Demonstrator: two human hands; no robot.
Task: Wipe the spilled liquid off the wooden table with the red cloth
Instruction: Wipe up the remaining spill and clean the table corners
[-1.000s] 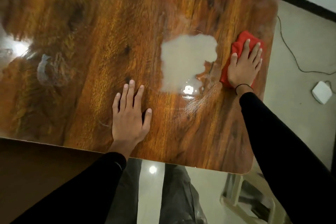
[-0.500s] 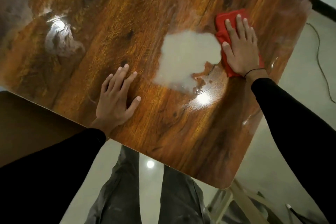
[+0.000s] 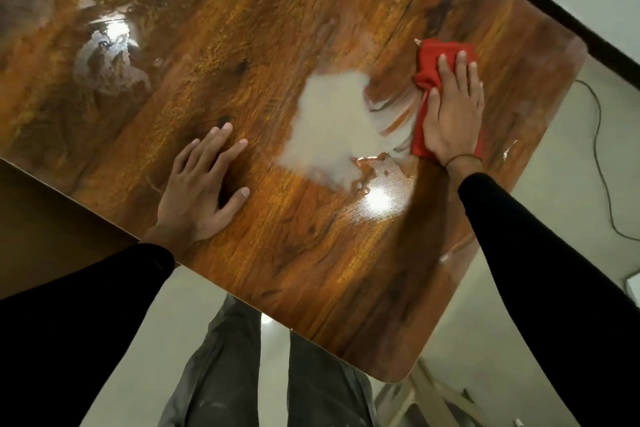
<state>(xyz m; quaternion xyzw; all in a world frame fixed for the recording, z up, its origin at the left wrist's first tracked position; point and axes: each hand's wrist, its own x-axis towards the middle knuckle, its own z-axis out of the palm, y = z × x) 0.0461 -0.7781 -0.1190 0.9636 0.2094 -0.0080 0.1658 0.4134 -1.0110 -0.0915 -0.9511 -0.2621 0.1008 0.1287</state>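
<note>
A milky white puddle of spilled liquid (image 3: 327, 121) lies in the middle of the glossy wooden table (image 3: 311, 270). At its right edge, streaks run from the puddle to the red cloth (image 3: 431, 61). My right hand (image 3: 452, 114) presses flat on the cloth, fingers straight, covering most of it. My left hand (image 3: 201, 187) rests flat on the bare wood to the left of the puddle, fingers spread, holding nothing.
A second smear of wet residue (image 3: 107, 62) sits at the table's far left. The table's rounded corner (image 3: 394, 374) is near my legs. A dark cable (image 3: 602, 163) runs over the floor on the right. A brown surface (image 3: 41, 218) adjoins the table at left.
My right hand has pushed the red cloth into the puddle's right edge, leaving wet streaks there. The view has tilted and shifted. My left hand stays flat on the wood.
</note>
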